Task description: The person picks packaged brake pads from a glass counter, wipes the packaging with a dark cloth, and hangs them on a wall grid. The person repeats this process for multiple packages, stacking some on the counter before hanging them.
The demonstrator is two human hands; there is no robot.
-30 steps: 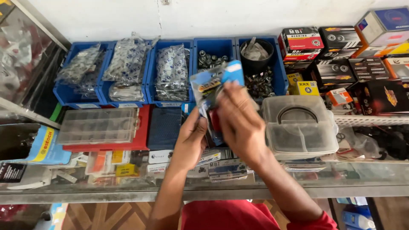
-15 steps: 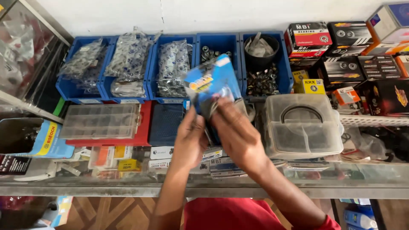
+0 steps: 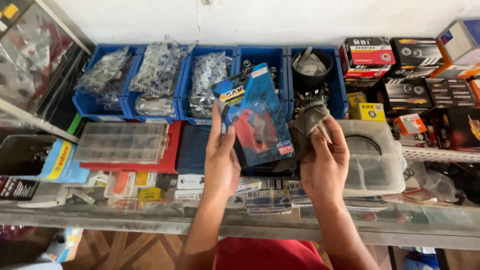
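My left hand (image 3: 221, 162) holds up a flat blue blister pack (image 3: 256, 114) with a dark part under clear plastic, gripping its lower left edge. My right hand (image 3: 324, 161) sits just right of the pack and clutches a crumpled grey cloth (image 3: 308, 118) between thumb and fingers. Both hands hover over small boxes on a glass counter (image 3: 150, 223).
Blue bins (image 3: 107, 109) with bagged metal parts line the back wall. A black bowl (image 3: 312, 75) rests in the rightmost bin. A clear compartment box (image 3: 122, 142) lies on a red case at left, a clear lidded tub (image 3: 372, 160) at right. Stacked cartons (image 3: 400, 65) fill the right side.
My right hand has come off the blister pack and drawn right with the grey cloth. The pack now stands uncovered in my left hand, tilted slightly.
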